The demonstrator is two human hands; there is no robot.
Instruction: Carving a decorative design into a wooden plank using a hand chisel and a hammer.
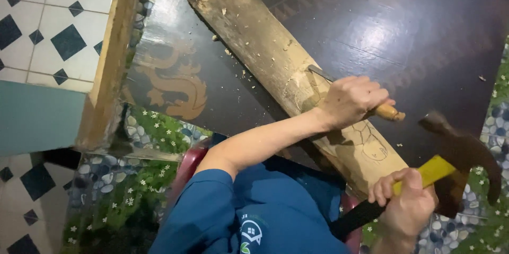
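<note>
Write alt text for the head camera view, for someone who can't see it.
A left hand holds a wooden-handled chisel against a pencil-marked plank; the right hand grips a hammer with a yellow-and-black handle. Wood chips lie on the dark board underneath.

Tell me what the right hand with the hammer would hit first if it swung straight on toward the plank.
Most likely the chisel's wooden handle end, sticking out of the left hand over the plank. The hammer in the right hand is blurred, so depth is uncertain.
</note>
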